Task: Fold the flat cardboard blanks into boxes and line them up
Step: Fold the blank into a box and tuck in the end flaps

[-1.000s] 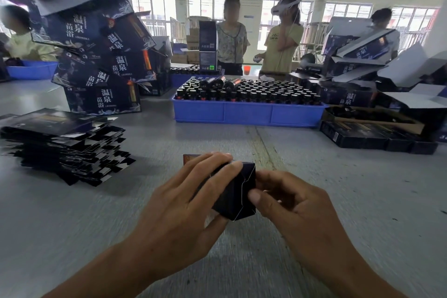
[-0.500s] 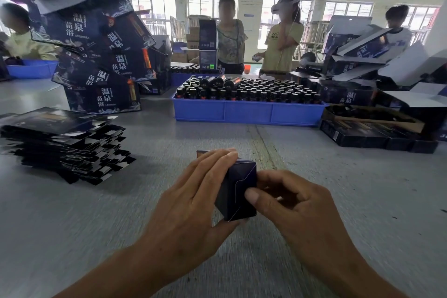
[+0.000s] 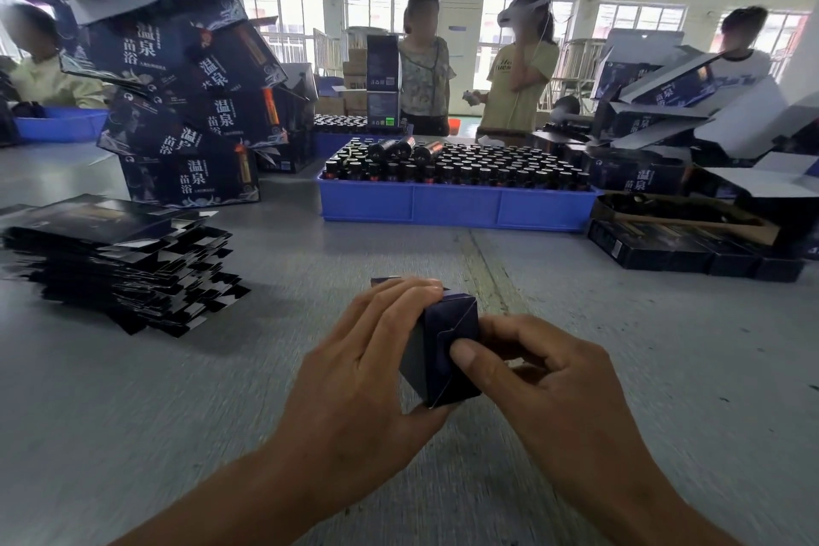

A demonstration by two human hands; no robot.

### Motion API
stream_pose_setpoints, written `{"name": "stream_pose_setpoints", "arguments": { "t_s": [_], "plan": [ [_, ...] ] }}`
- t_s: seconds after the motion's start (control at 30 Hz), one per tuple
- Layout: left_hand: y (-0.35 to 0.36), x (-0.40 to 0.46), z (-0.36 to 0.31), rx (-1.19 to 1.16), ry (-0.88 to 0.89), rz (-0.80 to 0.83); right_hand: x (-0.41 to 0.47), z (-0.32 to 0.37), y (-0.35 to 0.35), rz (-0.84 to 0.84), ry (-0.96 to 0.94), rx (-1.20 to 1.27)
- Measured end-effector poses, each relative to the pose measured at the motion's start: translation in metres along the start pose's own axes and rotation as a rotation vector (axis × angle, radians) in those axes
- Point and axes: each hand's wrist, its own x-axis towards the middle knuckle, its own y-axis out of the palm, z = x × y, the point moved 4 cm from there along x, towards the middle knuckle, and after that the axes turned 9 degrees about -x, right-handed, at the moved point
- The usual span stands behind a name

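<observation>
I hold a small dark box [image 3: 447, 350] just above the grey table [image 3: 664, 346], near its front edge. My left hand [image 3: 368, 364] wraps its side, fingers over the top and thumb beneath. My right hand [image 3: 549, 372] grips the other side, its thumb pressing the folded end flap. A stack of flat blanks [image 3: 119, 262] lies to my left, and a blue tray [image 3: 452, 204] of dark bottles stands beyond the box.
</observation>
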Motion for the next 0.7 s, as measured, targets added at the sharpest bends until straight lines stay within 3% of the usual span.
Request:
{"name": "stream_pose_setpoints", "arguments": {
  "t_s": [0.47,0.7],
  "plan": [
    [0.0047,0.0007,-0.0024,0.055,0.045,-0.023,-0.0019,-0.0015,-0.0002,-0.067,-0.009,-0.096],
    [0.0045,0.0012,-0.0047,0.057,0.044,-0.020,-0.0033,0.0025,-0.0023,-0.149,-0.090,-0.265]
  ]
}}
